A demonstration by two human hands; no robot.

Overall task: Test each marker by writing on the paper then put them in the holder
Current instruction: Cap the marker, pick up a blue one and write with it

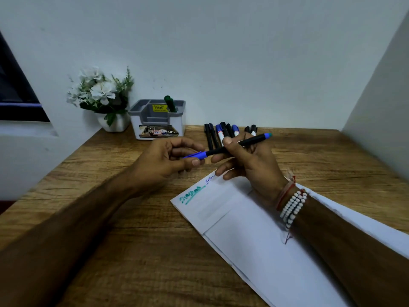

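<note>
A small study or office nook: a wood-grain table (132,218) set into a corner of plain pale walls (221,52). A grey-and-white desk holder (157,127) with a price sticker (159,107) stands at the back. Left of the holder is a white pot of flowers (115,124), right of it a row of markers (212,136), and in front of it, written-on paper (243,240).

The holder (157,127) stands at the back of our tabletop (132,240), with the potted plant (104,96) just left of it and a lone marker (170,104) standing in its right compartment. A row of markers (213,136) lies to its right. Nearer us lies the paper (243,240); over its far edge our left hand (163,162) and right hand (250,160) grip the held marker (243,142).
</note>
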